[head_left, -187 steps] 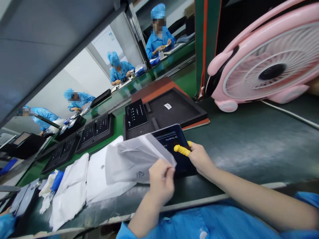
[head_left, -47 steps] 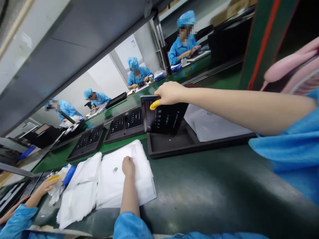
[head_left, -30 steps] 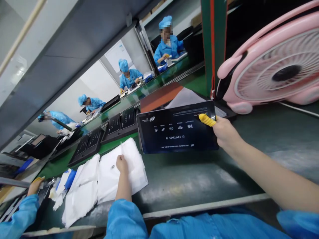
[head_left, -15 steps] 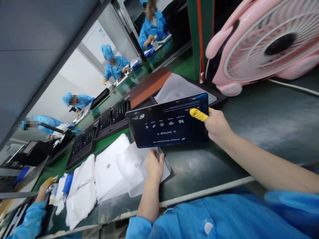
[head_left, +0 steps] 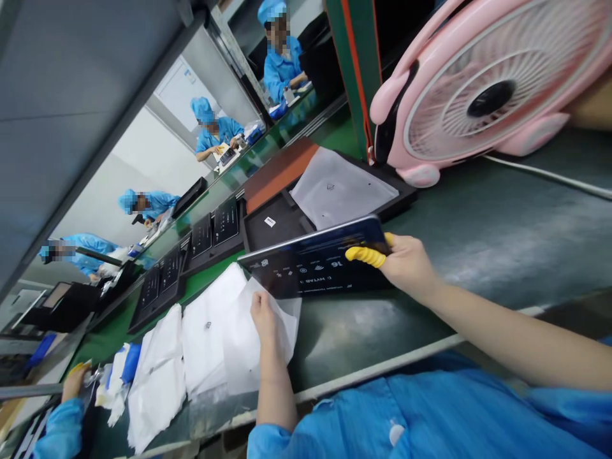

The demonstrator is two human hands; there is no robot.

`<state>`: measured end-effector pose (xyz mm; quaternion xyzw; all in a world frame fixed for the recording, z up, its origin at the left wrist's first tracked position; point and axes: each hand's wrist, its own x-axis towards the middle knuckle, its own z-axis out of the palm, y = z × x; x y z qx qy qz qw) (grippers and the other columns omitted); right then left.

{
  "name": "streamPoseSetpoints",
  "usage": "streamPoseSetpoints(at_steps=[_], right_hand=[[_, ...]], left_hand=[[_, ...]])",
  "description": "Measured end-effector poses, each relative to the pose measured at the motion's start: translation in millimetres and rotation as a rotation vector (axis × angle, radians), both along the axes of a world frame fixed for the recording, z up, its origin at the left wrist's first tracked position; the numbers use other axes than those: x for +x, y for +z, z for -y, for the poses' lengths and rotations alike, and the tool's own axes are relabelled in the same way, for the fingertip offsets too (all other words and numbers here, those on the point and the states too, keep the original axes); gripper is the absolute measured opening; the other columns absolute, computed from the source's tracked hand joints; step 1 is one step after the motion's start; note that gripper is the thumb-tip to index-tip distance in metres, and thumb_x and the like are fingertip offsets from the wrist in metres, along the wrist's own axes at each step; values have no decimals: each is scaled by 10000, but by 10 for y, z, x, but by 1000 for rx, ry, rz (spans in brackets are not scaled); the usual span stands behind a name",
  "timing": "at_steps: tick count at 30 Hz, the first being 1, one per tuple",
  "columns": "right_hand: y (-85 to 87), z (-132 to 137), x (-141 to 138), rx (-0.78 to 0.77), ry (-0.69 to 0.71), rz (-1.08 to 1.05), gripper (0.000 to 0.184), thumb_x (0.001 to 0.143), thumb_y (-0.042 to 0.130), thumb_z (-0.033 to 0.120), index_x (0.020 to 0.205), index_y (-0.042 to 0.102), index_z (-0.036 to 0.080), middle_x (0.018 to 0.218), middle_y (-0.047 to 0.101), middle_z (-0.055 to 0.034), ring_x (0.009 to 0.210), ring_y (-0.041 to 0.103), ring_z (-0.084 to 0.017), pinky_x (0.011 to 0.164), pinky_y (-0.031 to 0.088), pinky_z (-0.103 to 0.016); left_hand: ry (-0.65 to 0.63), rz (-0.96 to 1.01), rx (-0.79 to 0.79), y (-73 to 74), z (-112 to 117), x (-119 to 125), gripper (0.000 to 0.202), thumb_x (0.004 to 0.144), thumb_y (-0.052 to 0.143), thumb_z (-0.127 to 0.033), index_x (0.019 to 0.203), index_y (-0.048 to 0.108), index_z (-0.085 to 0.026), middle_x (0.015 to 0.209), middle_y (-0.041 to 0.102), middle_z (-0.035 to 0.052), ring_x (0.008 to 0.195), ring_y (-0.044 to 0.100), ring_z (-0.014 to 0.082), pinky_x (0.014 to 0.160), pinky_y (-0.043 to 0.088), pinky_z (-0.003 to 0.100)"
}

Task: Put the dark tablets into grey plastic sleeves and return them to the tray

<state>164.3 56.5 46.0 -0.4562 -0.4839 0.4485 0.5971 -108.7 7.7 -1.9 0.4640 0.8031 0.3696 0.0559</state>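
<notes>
My right hand (head_left: 408, 264), with yellow covers on the thumb and a finger, grips the right end of a dark tablet (head_left: 318, 271). The tablet stands tilted on its long edge over the bench, its printed front toward me and its lettering upside down. My left hand (head_left: 264, 319) is closed on the edge of a translucent white plastic sleeve (head_left: 284, 328), just below the tablet's left end. The sleeve rests over a stack of white sleeves (head_left: 205, 341). Its opening lies close to the tablet; I cannot tell whether they touch.
Behind the tablet lies a black tray (head_left: 282, 220) with a sleeve-covered item (head_left: 342, 191). More trays hold tablets (head_left: 225, 220) to the left. A pink fan (head_left: 411, 143) stands at right. White sheets (head_left: 157, 376) and a co-worker's hand (head_left: 74, 381) are at left.
The tablet in my right hand has come down and tipped, uncovering more of the black tray behind. My left hand has moved left, drawing the sleeve with it.
</notes>
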Motion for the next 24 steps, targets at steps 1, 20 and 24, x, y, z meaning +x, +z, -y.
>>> streamPoseSetpoints(at_steps=[1, 20, 24], right_hand=[[-29, 18, -50, 11, 50, -3, 449, 445, 718, 573, 613, 668, 160, 602, 638, -18, 591, 580, -194, 553, 462, -288], [-141, -69, -865, -232, 151, -186, 354, 526, 632, 467, 661, 588, 142, 620, 589, -13, 605, 524, -162, 578, 422, -278], [-150, -67, -1138, -133, 282, -180, 225, 602, 557, 397, 608, 543, 173, 615, 590, -32, 636, 544, -193, 593, 446, -312]], left_hand=[[14, -5, 17, 79, 8, -46, 162, 814, 447, -386, 789, 566, -279, 575, 564, -3, 676, 559, 192, 597, 462, 285], [-640, -24, -9, 781, 149, 581, 283, 768, 437, -276, 501, 388, -193, 485, 412, -26, 495, 403, 96, 527, 329, 217], [-702, -80, 89, 1064, -228, 826, 279, 750, 429, -231, 492, 330, -193, 489, 372, -32, 508, 377, 93, 536, 327, 210]])
